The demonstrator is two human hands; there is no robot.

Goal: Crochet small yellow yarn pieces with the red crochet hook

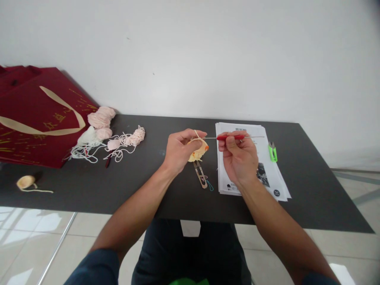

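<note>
Head view: a small rounded cream crochet piece point(198, 151) is pinched in the left hand point(178, 150), above the dark matte table point(148, 186); a thin red-handled metal hook point(230, 137) is pinched by the right hand point(239, 156) fingers; flat printed sheets point(268, 174) lie beneath; fuzzy pink yarn point(102, 118) lies well apart.

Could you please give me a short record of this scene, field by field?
left hand: holds yellow crochet piece
right hand: grips red-handled hook, shaft pointing at the piece
under the piece: metal snips on dark table
under right hand: papers
right of papers: green clipper
far left: pink yarn, red bag, small yellow bit
</note>
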